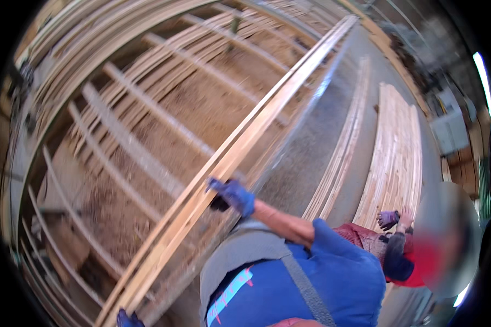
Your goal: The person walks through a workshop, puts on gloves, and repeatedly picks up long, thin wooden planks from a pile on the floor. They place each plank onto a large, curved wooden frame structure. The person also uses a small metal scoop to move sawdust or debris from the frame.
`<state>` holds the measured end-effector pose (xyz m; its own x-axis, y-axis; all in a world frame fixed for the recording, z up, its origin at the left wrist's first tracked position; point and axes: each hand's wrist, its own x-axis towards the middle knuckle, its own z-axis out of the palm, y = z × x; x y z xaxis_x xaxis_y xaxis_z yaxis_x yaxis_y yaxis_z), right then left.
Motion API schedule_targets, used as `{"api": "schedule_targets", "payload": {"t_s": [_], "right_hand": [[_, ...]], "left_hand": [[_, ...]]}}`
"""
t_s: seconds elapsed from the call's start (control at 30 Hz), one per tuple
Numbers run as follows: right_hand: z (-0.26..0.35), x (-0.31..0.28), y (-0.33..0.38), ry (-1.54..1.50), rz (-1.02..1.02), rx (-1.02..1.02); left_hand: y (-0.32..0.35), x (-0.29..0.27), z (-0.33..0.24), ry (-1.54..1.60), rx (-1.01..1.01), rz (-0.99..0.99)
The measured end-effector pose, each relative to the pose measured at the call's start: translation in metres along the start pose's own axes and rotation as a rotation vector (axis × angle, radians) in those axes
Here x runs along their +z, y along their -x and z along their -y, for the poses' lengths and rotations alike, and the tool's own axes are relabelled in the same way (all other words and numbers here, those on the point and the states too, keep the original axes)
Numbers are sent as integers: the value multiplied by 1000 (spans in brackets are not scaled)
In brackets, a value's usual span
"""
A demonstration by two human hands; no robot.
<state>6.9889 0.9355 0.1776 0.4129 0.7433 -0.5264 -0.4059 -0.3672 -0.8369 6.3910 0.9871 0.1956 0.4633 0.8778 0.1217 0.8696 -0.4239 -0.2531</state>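
Two long, pale wooden boards [245,143] run side by side from the lower left to the far upper right, with a narrow gap between them. My right hand [233,197], in a blue glove, is closed over the edge of the nearer board, with my forearm stretched out from a blue sleeve. Down at the lower left, my left hand [129,319], also blue-gloved, rests against the near part of the boards. Most of that hand is cut off by the picture's lower rim, but its visible fingers curl at the board's edge.
Beneath the boards spreads a rack of crossbars [158,111] over a sawdust-covered floor [174,128]. Stacked planks [101,49] line the far left. To the right lie narrow strips [341,147] and a wide stack of boards [390,152], where another person's gloved hand [388,219] rests.
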Motion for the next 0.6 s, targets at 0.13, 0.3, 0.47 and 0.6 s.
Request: {"api": "schedule_targets", "payload": {"t_s": [0.13, 0.3, 0.47, 0.6], "right_hand": [[29, 2, -6, 4, 6, 48], [38, 14, -26, 3, -1, 37], [31, 18, -43, 3, -13, 101], [29, 22, -61, -26, 1, 123]], "left_hand": [[-36, -11, 19, -22, -16, 247], [-78, -10, 39, 215, -152, 604], [-79, -2, 42, 219, -92, 536], [-100, -10, 28, 173, -26, 457]]}}
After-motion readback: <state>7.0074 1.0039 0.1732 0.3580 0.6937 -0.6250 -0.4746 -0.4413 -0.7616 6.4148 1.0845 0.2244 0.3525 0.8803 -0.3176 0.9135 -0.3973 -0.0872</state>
